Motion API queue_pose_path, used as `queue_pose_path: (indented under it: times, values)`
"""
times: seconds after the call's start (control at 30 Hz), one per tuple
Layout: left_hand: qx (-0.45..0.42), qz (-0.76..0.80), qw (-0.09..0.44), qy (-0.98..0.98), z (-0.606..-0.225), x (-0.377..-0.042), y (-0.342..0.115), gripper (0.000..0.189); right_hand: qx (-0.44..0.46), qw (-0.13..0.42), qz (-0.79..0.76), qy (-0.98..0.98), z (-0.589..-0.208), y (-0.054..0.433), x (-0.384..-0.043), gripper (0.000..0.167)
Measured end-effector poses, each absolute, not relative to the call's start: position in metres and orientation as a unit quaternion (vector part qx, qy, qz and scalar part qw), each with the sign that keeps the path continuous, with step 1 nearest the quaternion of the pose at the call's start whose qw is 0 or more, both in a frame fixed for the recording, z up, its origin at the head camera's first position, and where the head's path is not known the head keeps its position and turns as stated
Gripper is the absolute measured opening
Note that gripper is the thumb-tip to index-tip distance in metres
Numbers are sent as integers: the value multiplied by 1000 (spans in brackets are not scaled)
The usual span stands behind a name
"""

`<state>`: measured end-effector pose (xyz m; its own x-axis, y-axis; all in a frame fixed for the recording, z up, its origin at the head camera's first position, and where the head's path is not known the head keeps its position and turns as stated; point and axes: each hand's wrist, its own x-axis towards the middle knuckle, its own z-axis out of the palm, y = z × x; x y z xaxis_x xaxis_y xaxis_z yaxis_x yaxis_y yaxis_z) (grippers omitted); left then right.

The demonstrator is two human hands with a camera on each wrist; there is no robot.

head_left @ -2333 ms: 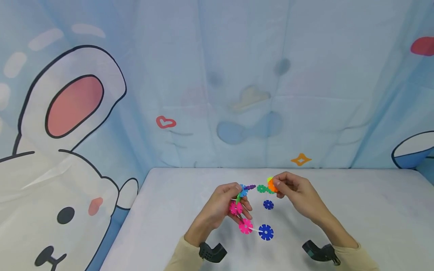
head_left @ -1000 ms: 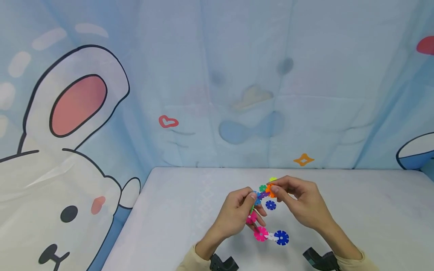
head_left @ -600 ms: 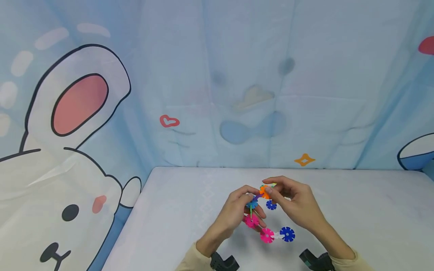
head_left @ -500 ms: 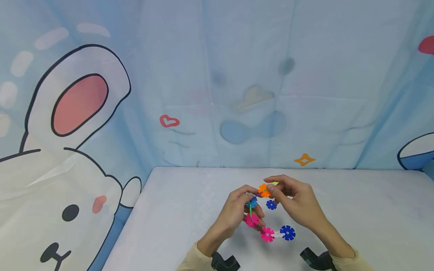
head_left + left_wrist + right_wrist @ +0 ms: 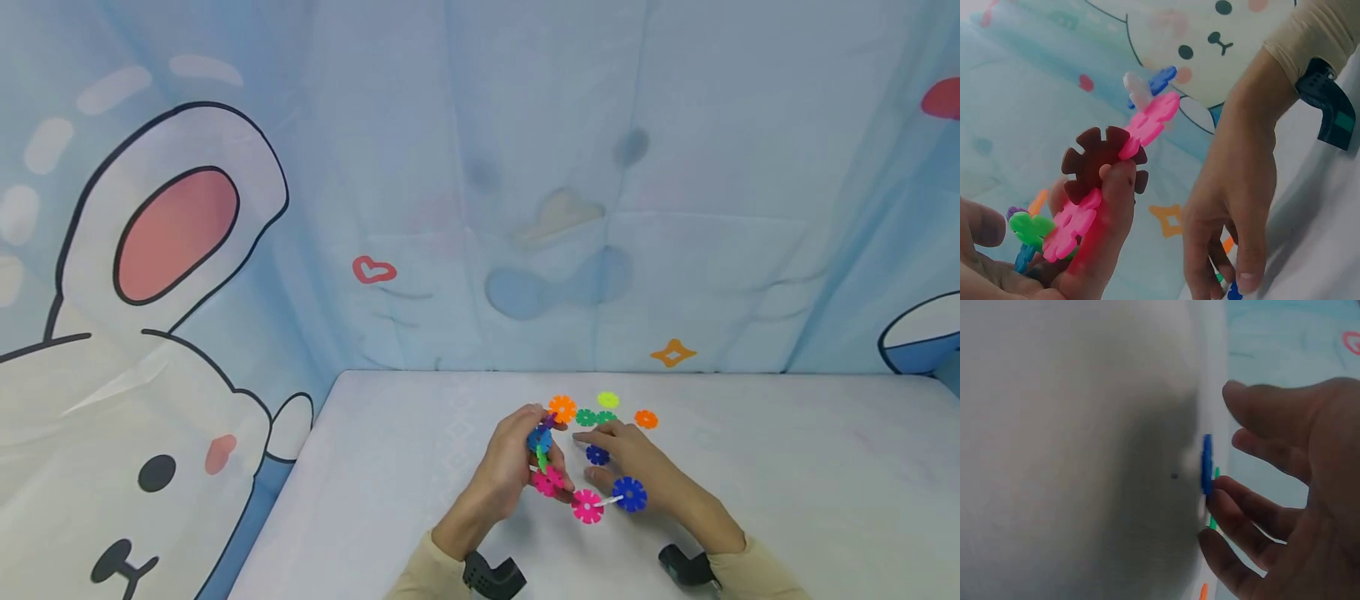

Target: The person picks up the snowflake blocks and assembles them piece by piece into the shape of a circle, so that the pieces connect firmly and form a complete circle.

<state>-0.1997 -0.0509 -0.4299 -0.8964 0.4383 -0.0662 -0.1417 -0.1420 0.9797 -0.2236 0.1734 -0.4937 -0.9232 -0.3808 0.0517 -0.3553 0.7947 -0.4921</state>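
Observation:
My left hand (image 5: 504, 467) holds a chain of interlocking notched plastic discs. An orange disc (image 5: 562, 409) sits at its upper end beside a purple disc (image 5: 550, 421), above a light blue disc (image 5: 539, 440) and a green disc (image 5: 542, 459). Lower come a pink disc (image 5: 548, 481), a brown disc (image 5: 1092, 164), another pink disc (image 5: 588, 506), a white disc (image 5: 609, 501) seen edge-on and a dark blue disc (image 5: 629, 494). My right hand (image 5: 651, 471) is low over the table, thumb and fingers apart, fingertips close to a loose blue disc (image 5: 597, 455).
Beyond the right hand lie two green discs (image 5: 586, 417), a yellow disc (image 5: 608, 400) and a second orange disc (image 5: 646, 419) on the white table (image 5: 405, 442). A printed curtain (image 5: 555, 167) hangs behind the table's far edge.
My right hand has let go of the orange disc, now on the chain's upper end, and moved down to the loose blue disc. The left hand has shifted slightly left, uncovering the green discs.

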Motion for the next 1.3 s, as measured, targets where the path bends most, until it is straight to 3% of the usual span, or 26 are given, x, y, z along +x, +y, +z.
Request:
queue_pose_path:
  times: [0.3, 0.6, 0.9, 1.3]
  values:
    - [109, 744, 170, 636, -432, -204, -54, 28, -206, -19, -235, 950, -498, 171, -223, 22]
    - [121, 738, 159, 644, -435, -213, -61, 29, -140, 48, -249, 957, -499, 178, -228, 23]
    - [140, 718, 175, 659, -435, -215, -66, 34, -126, 72, -268, 952, -500, 180, -231, 34]
    - [135, 699, 191, 675, -436, -214, -67, 33, -130, 74, -272, 951, -502, 182, -230, 32]
